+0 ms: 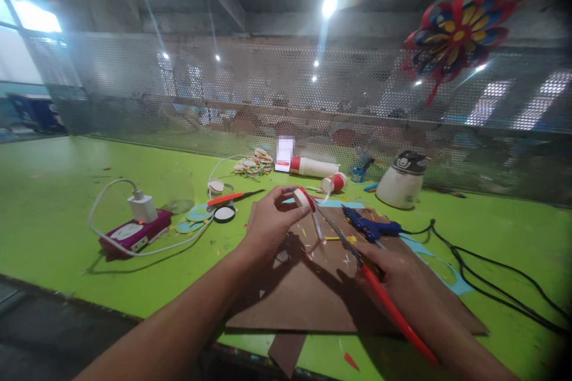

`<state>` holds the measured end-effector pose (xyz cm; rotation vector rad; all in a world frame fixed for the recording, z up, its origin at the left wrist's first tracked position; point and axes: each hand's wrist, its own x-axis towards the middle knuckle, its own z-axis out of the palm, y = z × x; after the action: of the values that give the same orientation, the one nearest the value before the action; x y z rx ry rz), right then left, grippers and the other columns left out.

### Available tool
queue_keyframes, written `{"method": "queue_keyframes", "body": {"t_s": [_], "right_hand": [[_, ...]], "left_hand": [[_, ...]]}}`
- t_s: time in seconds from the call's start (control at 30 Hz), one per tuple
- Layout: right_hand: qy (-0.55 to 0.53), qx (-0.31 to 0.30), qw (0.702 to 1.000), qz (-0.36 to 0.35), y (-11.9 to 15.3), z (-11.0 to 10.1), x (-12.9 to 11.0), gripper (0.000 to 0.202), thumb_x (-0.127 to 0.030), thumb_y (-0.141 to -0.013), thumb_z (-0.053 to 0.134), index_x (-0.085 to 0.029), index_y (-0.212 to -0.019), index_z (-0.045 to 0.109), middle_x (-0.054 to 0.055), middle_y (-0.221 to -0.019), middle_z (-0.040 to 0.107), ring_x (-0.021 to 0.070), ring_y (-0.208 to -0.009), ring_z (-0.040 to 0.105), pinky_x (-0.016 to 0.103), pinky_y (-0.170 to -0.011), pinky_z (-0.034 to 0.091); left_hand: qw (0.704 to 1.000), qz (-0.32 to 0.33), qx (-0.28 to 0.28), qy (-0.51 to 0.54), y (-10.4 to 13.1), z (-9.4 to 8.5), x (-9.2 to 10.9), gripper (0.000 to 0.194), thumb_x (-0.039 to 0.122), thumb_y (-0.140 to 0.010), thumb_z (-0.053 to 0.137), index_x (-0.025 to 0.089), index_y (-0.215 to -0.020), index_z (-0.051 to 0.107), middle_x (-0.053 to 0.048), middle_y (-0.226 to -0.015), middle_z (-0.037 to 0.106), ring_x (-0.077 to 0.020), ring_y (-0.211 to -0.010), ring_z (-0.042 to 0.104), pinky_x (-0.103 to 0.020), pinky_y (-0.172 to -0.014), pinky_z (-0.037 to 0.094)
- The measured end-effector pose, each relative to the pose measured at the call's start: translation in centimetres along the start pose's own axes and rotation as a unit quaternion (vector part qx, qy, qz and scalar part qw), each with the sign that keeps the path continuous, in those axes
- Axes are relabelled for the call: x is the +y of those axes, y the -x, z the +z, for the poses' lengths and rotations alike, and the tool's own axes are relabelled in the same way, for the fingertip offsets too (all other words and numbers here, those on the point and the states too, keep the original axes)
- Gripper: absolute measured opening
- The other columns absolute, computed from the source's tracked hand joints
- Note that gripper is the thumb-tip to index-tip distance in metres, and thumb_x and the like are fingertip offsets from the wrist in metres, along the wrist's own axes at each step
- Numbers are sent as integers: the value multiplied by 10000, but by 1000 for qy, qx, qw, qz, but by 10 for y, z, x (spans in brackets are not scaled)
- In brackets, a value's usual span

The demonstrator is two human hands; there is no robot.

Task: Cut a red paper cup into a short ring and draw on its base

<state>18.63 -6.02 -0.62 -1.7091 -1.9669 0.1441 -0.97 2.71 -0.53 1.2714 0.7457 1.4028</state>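
Between its thumb and fingers, my left hand (268, 223) grips a red-and-white paper cup piece (302, 199), held above a brown cardboard sheet (286, 306). A narrow strip (319, 227) hangs down from it. My right hand (400, 283) is closed around the red handles of a pair of scissors (339, 232). The blades point up and left, with their tips at the cup piece; whether they touch it I cannot tell. Behind the scissors, a blue glue gun (370, 227) lies on the cardboard among small paper scraps.
A purple power strip (138, 235) with a white charger (143, 207) stands left. An orange-handled cutting tool (226, 198) and a jar (179, 193) lie nearby. Farther back are a phone (284, 153), a red-and-white cup (335, 183) and a white spray bottle (402, 181). Black cable (482, 262) runs right.
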Motion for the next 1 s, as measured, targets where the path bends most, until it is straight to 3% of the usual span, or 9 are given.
{"method": "queue_keyframes", "body": {"t_s": [0.23, 0.47, 0.67, 0.9, 1.0], "right_hand": [[-5, 10, 1000, -15, 1, -1, -2, 386, -298, -737, 437, -195, -918, 762, 87, -942, 777, 294, -861, 704, 386, -758, 525], [4, 21, 1000, -24, 1, 6, 7, 338, -296, -762, 466, -202, -916, 752, 93, -972, 771, 289, -878, 699, 384, -765, 518], [57, 4, 998, -20, 0, 5, 9, 346, -292, -797, 452, -220, -956, 751, 76, -961, 775, 290, -854, 707, 379, -713, 520], [90, -13, 995, -28, 0, 0, 8, 387, -268, -820, 459, -213, -1095, 726, 81, -1052, 764, 291, -944, 702, 380, -785, 521], [82, -20, 996, -11, 0, -2, 4, 366, -270, -814, 456, -216, -1040, 740, 75, -1057, 763, 289, -931, 700, 376, -767, 521]], "left_hand": [[1000, 1, -7, -7, 0, -1, -2, 410, 203, -669, 806, 179, -1048, 653, -105, -1054, 701, -225, -928, 678, -376, -852, 521], [997, -7, -9, 74, -2, -1, -3, 294, 287, -736, 770, 160, -977, 659, -107, -1004, 682, -213, -885, 676, -382, -838, 535], [999, -21, -8, 49, -1, -2, -2, 317, 248, -719, 781, 171, -1007, 675, -115, -1042, 684, -221, -895, 673, -389, -825, 543], [999, -21, -16, 31, -1, -4, -2, 318, 261, -711, 795, 165, -991, 678, -134, -1079, 683, -235, -913, 674, -405, -850, 529], [999, -12, -15, 29, -1, -3, -1, 316, 265, -709, 799, 163, -986, 685, -130, -1076, 685, -225, -910, 675, -393, -858, 526]]}}
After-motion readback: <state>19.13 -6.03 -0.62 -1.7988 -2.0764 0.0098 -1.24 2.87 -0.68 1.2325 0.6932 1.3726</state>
